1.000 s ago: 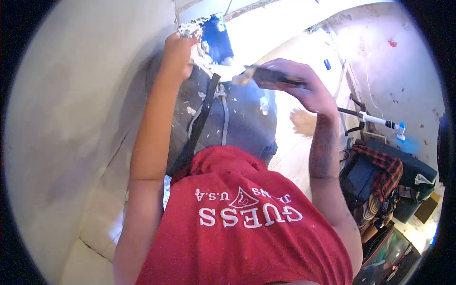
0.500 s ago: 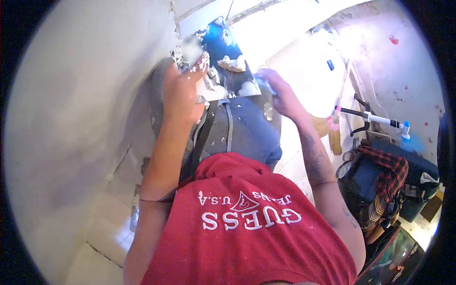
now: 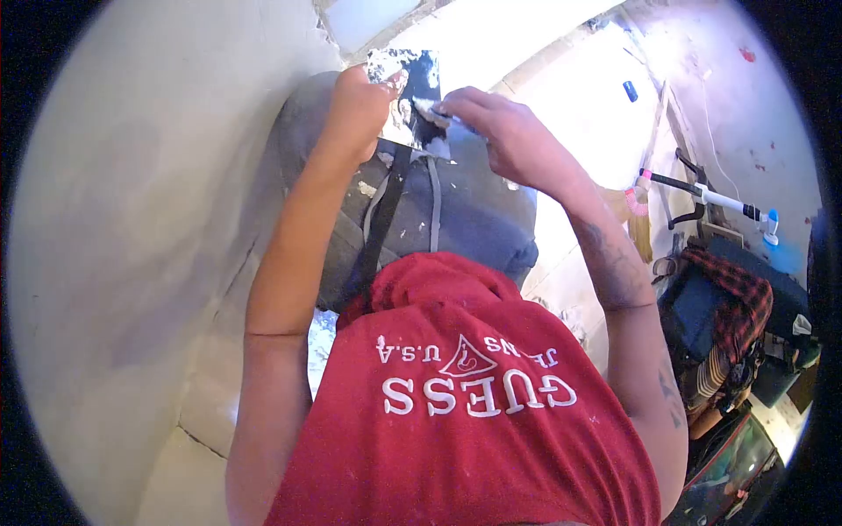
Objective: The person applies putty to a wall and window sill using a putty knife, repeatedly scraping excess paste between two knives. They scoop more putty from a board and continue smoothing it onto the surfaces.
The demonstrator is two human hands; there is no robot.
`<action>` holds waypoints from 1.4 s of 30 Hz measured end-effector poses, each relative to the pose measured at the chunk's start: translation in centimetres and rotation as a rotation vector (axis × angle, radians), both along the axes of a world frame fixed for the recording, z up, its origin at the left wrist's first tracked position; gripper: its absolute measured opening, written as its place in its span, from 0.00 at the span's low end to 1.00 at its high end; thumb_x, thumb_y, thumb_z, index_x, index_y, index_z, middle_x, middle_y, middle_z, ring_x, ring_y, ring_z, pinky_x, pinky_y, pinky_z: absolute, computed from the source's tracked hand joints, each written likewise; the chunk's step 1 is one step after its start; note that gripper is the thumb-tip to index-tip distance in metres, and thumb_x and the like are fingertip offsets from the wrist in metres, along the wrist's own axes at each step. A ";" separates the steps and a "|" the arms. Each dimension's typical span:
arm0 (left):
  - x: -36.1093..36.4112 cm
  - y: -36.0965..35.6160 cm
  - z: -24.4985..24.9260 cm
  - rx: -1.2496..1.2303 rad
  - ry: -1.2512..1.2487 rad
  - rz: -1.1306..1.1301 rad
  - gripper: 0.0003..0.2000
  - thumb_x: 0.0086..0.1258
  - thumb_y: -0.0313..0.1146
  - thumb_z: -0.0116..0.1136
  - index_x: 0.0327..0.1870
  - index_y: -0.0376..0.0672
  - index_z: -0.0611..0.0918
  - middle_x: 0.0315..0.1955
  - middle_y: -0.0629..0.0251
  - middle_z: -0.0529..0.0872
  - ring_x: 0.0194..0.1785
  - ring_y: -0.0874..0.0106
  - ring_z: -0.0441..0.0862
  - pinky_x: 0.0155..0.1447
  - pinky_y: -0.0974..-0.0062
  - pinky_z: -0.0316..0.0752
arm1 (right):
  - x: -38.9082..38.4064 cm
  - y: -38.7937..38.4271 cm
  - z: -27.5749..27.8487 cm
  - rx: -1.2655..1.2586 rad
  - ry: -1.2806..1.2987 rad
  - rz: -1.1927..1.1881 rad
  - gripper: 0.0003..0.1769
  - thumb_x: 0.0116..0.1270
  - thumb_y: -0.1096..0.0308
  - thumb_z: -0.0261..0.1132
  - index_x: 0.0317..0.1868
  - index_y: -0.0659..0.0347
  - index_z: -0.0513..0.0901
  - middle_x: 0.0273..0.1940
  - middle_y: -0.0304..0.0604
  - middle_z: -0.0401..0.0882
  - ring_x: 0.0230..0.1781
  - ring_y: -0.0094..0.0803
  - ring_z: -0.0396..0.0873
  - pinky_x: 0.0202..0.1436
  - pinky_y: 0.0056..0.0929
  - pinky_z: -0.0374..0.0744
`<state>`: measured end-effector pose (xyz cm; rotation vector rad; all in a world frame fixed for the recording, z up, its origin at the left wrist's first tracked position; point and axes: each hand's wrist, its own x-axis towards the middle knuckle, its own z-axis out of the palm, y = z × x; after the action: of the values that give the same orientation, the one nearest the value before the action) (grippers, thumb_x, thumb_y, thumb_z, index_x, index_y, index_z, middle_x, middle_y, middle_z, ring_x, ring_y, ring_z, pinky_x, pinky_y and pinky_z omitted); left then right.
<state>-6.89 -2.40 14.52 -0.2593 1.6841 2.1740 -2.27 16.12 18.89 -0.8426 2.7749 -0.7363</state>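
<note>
My left hand (image 3: 361, 110) grips the left side of a flat, shiny dark plate (image 3: 427, 72) smeared with white paste. Its thumb lies over the plate's face. At the plate's right edge, my right hand (image 3: 517, 140) has its fingers drawn together beside a lump of white paste (image 3: 430, 114). A thin dark edge shows at those fingertips, but what they hold is too blurred to make out. Below the plate are my grey trousers (image 3: 478, 206), spotted with white bits, with a hanging drawstring.
A pale wall (image 3: 132, 219) rises close on my left. On the right, a broom (image 3: 640, 228) leans near a white-and-black pole (image 3: 724, 202). Dark seating with a checked red cloth (image 3: 745, 289) stands beyond my right arm. A small dark object (image 3: 630, 91) lies on the bright floor.
My right hand has moved left and up to the plate's edge, its fingers now at the white lump. The plate is held at a different tilt and looks narrower.
</note>
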 end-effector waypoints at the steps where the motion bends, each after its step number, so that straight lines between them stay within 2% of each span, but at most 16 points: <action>1: -0.2 0.0 -0.3 -0.036 -0.002 -0.025 0.09 0.60 0.20 0.50 0.41 0.29 0.75 0.34 0.61 0.80 0.33 0.75 0.76 0.36 0.76 0.71 | 0.2 0.1 -0.1 -0.009 -0.024 0.020 0.31 0.42 0.89 0.48 0.50 0.60 0.73 0.49 0.47 0.73 0.49 0.47 0.72 0.51 0.37 0.72; 9: -3.4 -0.8 -3.3 0.020 -0.119 0.163 0.11 0.57 0.16 0.47 0.42 0.30 0.74 0.31 0.61 0.79 0.33 0.73 0.77 0.35 0.73 0.73 | 2.4 1.1 -2.8 -0.035 -0.174 0.314 0.30 0.40 0.89 0.49 0.48 0.64 0.74 0.49 0.49 0.72 0.50 0.47 0.71 0.52 0.35 0.72; 12: -3.4 -1.0 1.8 0.127 0.041 0.175 0.12 0.56 0.16 0.46 0.42 0.31 0.73 0.31 0.61 0.78 0.32 0.71 0.78 0.34 0.72 0.74 | 2.6 1.9 3.1 -0.161 -0.315 0.186 0.27 0.42 0.88 0.50 0.47 0.66 0.74 0.48 0.50 0.73 0.50 0.46 0.72 0.53 0.35 0.71; 14: -2.2 -1.5 2.2 0.184 0.012 0.186 0.11 0.57 0.17 0.46 0.43 0.32 0.73 0.33 0.61 0.79 0.33 0.68 0.79 0.34 0.72 0.75 | 2.2 4.2 6.0 -0.398 -0.227 0.171 0.23 0.45 0.87 0.52 0.46 0.67 0.74 0.48 0.51 0.73 0.50 0.44 0.73 0.54 0.34 0.70; 17: -0.1 -1.4 3.0 0.320 -0.093 0.168 0.10 0.58 0.19 0.49 0.41 0.33 0.76 0.33 0.59 0.80 0.35 0.68 0.80 0.37 0.72 0.75 | 2.5 4.6 6.4 -0.560 0.025 -0.155 0.26 0.45 0.87 0.56 0.48 0.62 0.72 0.49 0.49 0.73 0.54 0.44 0.71 0.55 0.37 0.70; 18: 0.5 -1.0 2.4 0.152 0.052 0.153 0.09 0.58 0.19 0.49 0.39 0.33 0.77 0.33 0.58 0.80 0.36 0.67 0.80 0.39 0.72 0.74 | 2.3 3.6 6.1 -0.551 0.127 -0.252 0.28 0.44 0.88 0.56 0.49 0.62 0.71 0.51 0.49 0.71 0.55 0.44 0.69 0.55 0.36 0.69; 20: 1.6 0.0 0.5 -0.174 0.346 0.134 0.07 0.58 0.19 0.49 0.35 0.33 0.80 0.34 0.54 0.81 0.38 0.64 0.80 0.41 0.73 0.74 | 1.7 2.7 3.5 -0.641 0.152 -0.128 0.34 0.39 0.89 0.55 0.53 0.61 0.69 0.54 0.49 0.67 0.57 0.46 0.66 0.58 0.37 0.67; 22: 2.4 0.2 1.0 -0.255 0.422 0.097 0.07 0.58 0.19 0.49 0.34 0.32 0.80 0.34 0.53 0.81 0.40 0.64 0.80 0.43 0.72 0.74 | 1.8 0.7 2.3 -0.478 0.201 -0.142 0.38 0.37 0.89 0.55 0.55 0.58 0.68 0.53 0.48 0.67 0.59 0.47 0.63 0.62 0.37 0.63; 24: 2.8 -0.2 2.7 -0.099 0.293 0.022 0.08 0.59 0.19 0.48 0.37 0.32 0.79 0.36 0.54 0.80 0.42 0.65 0.79 0.45 0.72 0.74 | 2.3 0.4 0.5 -0.281 0.192 -0.200 0.36 0.38 0.89 0.54 0.54 0.57 0.69 0.54 0.49 0.66 0.59 0.48 0.63 0.60 0.36 0.65; 25: 2.9 0.1 3.3 0.432 -0.053 0.211 0.11 0.59 0.18 0.48 0.42 0.32 0.76 0.37 0.57 0.80 0.42 0.67 0.79 0.46 0.70 0.74 | 2.0 1.0 -0.6 -0.192 0.185 -0.179 0.34 0.41 0.89 0.54 0.54 0.58 0.69 0.54 0.49 0.66 0.58 0.47 0.64 0.60 0.36 0.65; 27: 3.1 -0.6 3.4 0.396 -0.022 0.251 0.12 0.59 0.18 0.48 0.45 0.33 0.75 0.38 0.59 0.79 0.41 0.68 0.79 0.45 0.70 0.75 | 1.4 3.3 -2.6 -0.017 0.157 -0.149 0.31 0.46 0.88 0.53 0.55 0.59 0.69 0.55 0.49 0.65 0.57 0.44 0.65 0.59 0.35 0.66; 30: 3.2 -1.2 3.3 0.266 0.000 0.289 0.12 0.59 0.18 0.49 0.44 0.33 0.75 0.37 0.61 0.80 0.39 0.70 0.79 0.43 0.71 0.75 | 1.7 4.4 -1.1 -0.240 -0.024 -0.240 0.30 0.47 0.87 0.52 0.54 0.59 0.70 0.55 0.49 0.67 0.56 0.44 0.67 0.57 0.35 0.69; 31: 3.1 -1.2 3.3 0.214 0.002 0.308 0.11 0.59 0.18 0.50 0.43 0.32 0.75 0.36 0.61 0.80 0.37 0.70 0.79 0.42 0.71 0.75 | 2.1 3.5 1.1 -0.223 -0.012 -0.220 0.33 0.41 0.89 0.51 0.53 0.58 0.70 0.53 0.49 0.68 0.57 0.47 0.65 0.60 0.37 0.65; 36: 2.9 -0.3 1.5 -0.153 0.239 0.277 0.09 0.59 0.21 0.54 0.40 0.31 0.77 0.32 0.63 0.81 0.33 0.76 0.76 0.38 0.78 0.71 | 3.4 -0.4 3.2 -0.123 0.138 -0.106 0.30 0.43 0.88 0.52 0.51 0.60 0.71 0.51 0.47 0.70 0.55 0.44 0.66 0.58 0.36 0.67; 38: 3.3 0.0 2.0 -0.135 0.267 0.286 0.08 0.59 0.22 0.54 0.40 0.31 0.77 0.32 0.64 0.82 0.34 0.77 0.76 0.38 0.79 0.70 | 3.0 -0.9 1.7 -0.054 0.178 -0.056 0.31 0.45 0.88 0.52 0.53 0.58 0.72 0.51 0.46 0.70 0.54 0.42 0.67 0.56 0.33 0.68; 42: 2.9 -1.4 1.3 -0.099 0.237 0.353 0.08 0.59 0.21 0.55 0.39 0.31 0.78 0.33 0.64 0.82 0.35 0.78 0.76 0.39 0.79 0.70 | 4.1 -0.2 1.3 0.002 -0.054 0.047 0.33 0.43 0.89 0.50 0.53 0.57 0.73 0.51 0.45 0.70 0.54 0.43 0.68 0.55 0.33 0.69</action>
<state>-4.04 -3.79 15.81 -0.3618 2.0078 2.4579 1.83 15.89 20.16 -0.8714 2.6981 -0.7365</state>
